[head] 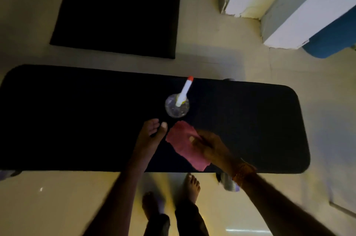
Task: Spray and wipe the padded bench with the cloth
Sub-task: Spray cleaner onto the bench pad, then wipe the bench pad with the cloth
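A long black padded bench point(77, 116) runs across the middle of the view. On its middle stands a clear spray bottle point(177, 105) with a white nozzle and red tip, upright. My left hand point(151, 134) hovers just in front of the bottle, fingers apart, holding nothing. My right hand point(209, 146) grips a folded pink cloth point(185, 148) that rests on or just over the bench near its front edge, right of my left hand.
A black mat point(117, 14) lies on the pale floor beyond the bench. White and grey panels point(285, 4) and a blue object point(335, 39) stand at the far right. My bare feet point(173, 197) are on the floor at the bench's front edge.
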